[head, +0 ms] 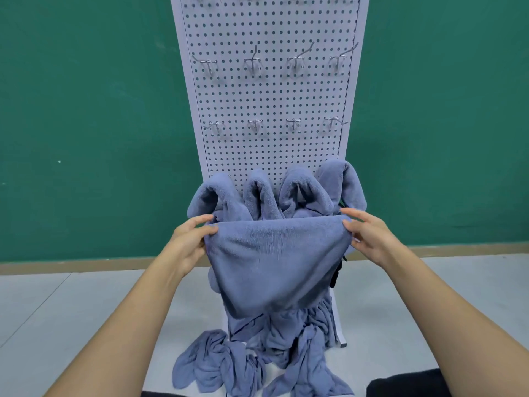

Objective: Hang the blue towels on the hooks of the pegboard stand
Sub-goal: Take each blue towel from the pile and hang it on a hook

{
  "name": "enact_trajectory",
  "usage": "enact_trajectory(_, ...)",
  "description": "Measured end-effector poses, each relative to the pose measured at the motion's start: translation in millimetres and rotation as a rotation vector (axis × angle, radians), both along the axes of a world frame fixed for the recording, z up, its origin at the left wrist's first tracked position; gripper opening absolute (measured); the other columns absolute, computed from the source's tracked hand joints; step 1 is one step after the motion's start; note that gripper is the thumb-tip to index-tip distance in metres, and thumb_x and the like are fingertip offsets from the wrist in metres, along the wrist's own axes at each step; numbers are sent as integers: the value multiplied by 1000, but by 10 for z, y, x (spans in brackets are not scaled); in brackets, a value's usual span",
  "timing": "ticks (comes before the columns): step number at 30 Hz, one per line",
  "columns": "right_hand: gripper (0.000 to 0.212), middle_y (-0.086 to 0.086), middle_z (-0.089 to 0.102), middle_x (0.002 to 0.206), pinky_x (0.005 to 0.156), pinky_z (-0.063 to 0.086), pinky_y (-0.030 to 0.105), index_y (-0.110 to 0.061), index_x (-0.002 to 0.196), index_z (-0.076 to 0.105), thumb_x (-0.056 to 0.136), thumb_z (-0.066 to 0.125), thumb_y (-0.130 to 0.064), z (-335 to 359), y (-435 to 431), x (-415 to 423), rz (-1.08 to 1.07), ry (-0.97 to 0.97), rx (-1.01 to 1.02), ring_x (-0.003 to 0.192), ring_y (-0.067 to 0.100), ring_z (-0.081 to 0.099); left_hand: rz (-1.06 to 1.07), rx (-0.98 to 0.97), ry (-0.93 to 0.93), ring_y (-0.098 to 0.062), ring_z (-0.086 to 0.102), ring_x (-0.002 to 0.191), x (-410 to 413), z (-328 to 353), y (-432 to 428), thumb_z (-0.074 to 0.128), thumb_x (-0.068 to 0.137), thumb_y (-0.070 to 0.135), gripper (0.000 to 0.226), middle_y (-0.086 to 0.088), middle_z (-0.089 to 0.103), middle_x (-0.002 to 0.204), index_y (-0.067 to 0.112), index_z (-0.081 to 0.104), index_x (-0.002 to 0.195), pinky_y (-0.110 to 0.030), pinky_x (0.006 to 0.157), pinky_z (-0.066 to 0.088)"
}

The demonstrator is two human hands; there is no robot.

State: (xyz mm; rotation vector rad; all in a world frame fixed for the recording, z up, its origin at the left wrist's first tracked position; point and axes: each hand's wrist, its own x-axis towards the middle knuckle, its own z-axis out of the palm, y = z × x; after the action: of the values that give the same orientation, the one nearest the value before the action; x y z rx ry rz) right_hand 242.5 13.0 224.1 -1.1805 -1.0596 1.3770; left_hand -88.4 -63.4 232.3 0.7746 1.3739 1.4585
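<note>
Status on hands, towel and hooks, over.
Left hand, right hand each pinch a top corner of the blue terry towel. Four blue towels hang behind it. Bare metal hooks above, unobstructed.

Before me a green wall [86, 110] meets the pale grey floor [86, 299] along a tan skirting strip [57, 266].

Towel [274, 262] held before the pegboard stand [269, 104]
Our left hand [191, 239] pinched its left corner, our right hand [369, 239] its right; behind it four draped towels [300, 193] sat low on the stand, hooks [254, 65] above them, a towel heap [243, 365] on the floor [86, 310] below.
</note>
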Motion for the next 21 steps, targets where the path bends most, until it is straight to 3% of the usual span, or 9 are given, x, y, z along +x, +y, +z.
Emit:
enact_trajectory(4, 28, 0, 67, 97, 78, 47, 26, -17, 106, 68, 91, 56, 2, 26, -22, 6, -20, -66, 25, 83, 13, 58, -77, -20, 89, -18, 58, 75, -38, 4, -36, 61, 82, -8, 36, -8, 67, 91, 18, 67, 107, -26, 68, 52)
enact_trajectory(9, 18, -2, 67, 90, 71, 48, 22, -15, 105, 69, 91, 61, -6, 37, -48, 7, -1, -49, 46, 76, 10, 58, -58, 24, 128, -15, 57, 73, -85, -4, -41, 66, 82, -3, 28, -3, 69, 83, 12, 71, 105, -25, 72, 50)
enact_trajectory(11, 23, -1, 67, 93, 71, 49, 23, -15, 109, 68, 91, 61, -4, 30, -42, 31, 30, -71, 42, 74, 11, 58, -78, 52, 144, -15, 61, 77, -96, -7, -47, 66, 80, -7, 33, -7, 70, 92, 10, 70, 107, -21, 68, 52)
enact_trajectory(13, 30, 4, 66, 100, 72, 50, 22, -14, 113, 68, 88, 62, 1, 33, -44, 65, 64, -121, 43, 79, 12, 60, -111, 67, 223, -15, 63, 85, -93, -13, -52, 65, 77, -14, 43, -9, 69, 102, 10, 67, 112, -21, 74, 52)
enact_trajectory(16, 36, 5, 63, 88, 66, 51, 12, -8, 114, 68, 82, 65, 9, 22, -64, 103, 96, -280, 133, 75, 11, 56, -135, 67, 573, -14, 61, 92, -114, -34, -63, 61, 77, -19, 49, -7, 68, 109, 9, 66, 116, -23, 84, 47)
enact_trajectory(18, 32, -4, 60, 75, 60, 44, 5, -10, 107, 70, 81, 66, 9, 33, -97, 104, 78, -536, 250, 67, 5, 52, -143, 94, 902, -16, 61, 95, -143, -59, -54, 58, 82, -14, 40, -4, 69, 104, 11, 71, 112, -26, 86, 46)
enact_trajectory(21, 19, -4, 63, 74, 58, 38, 4, -10, 95, 74, 83, 67, 2, 24, -92, 98, 57, -901, 407, 69, 10, 53, -130, 96, 1169, -19, 55, 85, -169, -72, -42, 56, 90, -3, 22, -1, 64, 85, 11, 73, 89, -22, 73, 40)
